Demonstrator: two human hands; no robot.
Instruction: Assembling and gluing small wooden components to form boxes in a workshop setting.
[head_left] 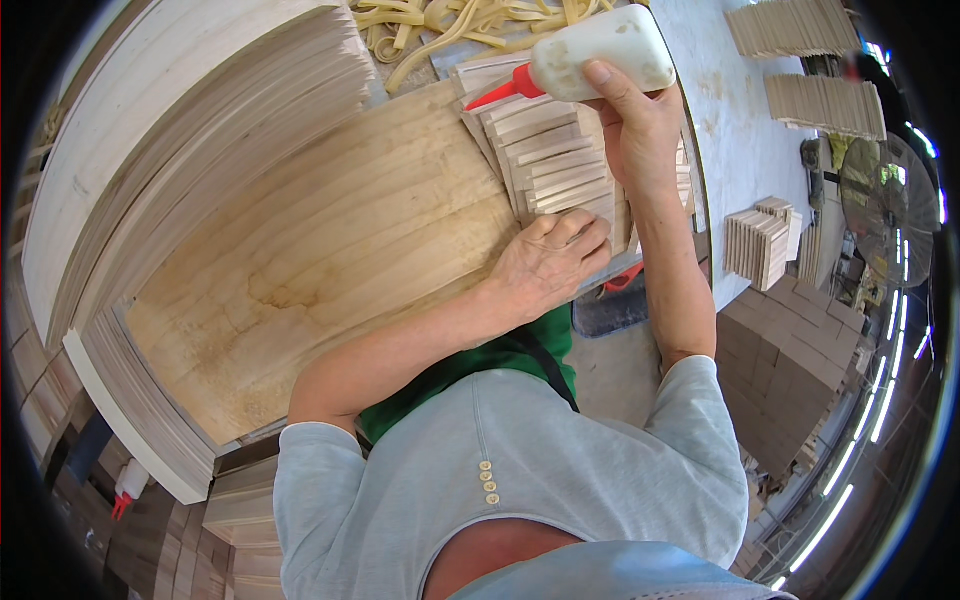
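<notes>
My right hand [640, 130] grips a white squeeze bottle [612, 50], tilted so its red nozzle [502, 88] points left and slightly down. Under that nozzle lies a row of thin wooden slats [560, 165], overlapping one another in a fanned-out batch. My left hand [552, 262] is at the near end of these slats, its fingers bent and closed against them; the fingertips are partly hidden. A wide wooden board [380, 215] with brown stains extends to the left beneath my left forearm.
Tall stacks of long wooden boards [215, 150] line the left. Yellowish strips [430, 22] lie heaped at the far edge. On the right are slat bundles [757, 245], piled brown blocks [785, 350] and a fan [888, 210]. Another red-tipped bottle [132, 480] is at lower left.
</notes>
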